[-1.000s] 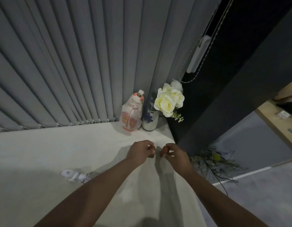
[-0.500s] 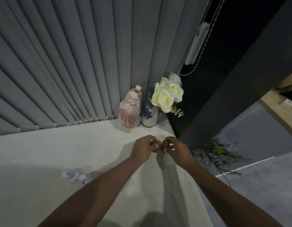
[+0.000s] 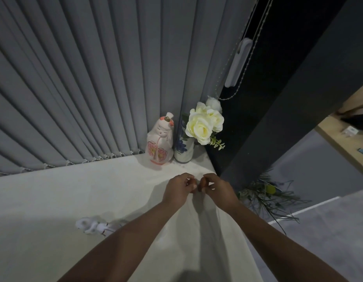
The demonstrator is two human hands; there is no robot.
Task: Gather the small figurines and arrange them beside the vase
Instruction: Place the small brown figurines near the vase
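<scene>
A white and blue vase (image 3: 183, 150) with cream roses (image 3: 203, 125) stands in the far right corner of the white tabletop (image 3: 54, 200). A pink and white doll figurine (image 3: 160, 143) stands upright, touching the vase's left side. A small white figurine (image 3: 91, 225) lies on its side at the left, partly behind my left forearm. My left hand (image 3: 177, 191) and my right hand (image 3: 219, 193) meet fingertip to fingertip just in front of the vase, with fingers curled. Whatever may sit between the fingertips is too small to tell.
Grey vertical blinds (image 3: 74, 78) close off the back of the tabletop. A bead cord with a white handle (image 3: 237, 62) hangs by a dark pillar (image 3: 298, 98) at the right. Past the table's right edge, a plant (image 3: 266, 198) lies on the floor near a wooden shelf (image 3: 349, 143).
Both hands have drifted a little toward the vase and closed the gap between their fingertips. The figurines and the vase have not moved.
</scene>
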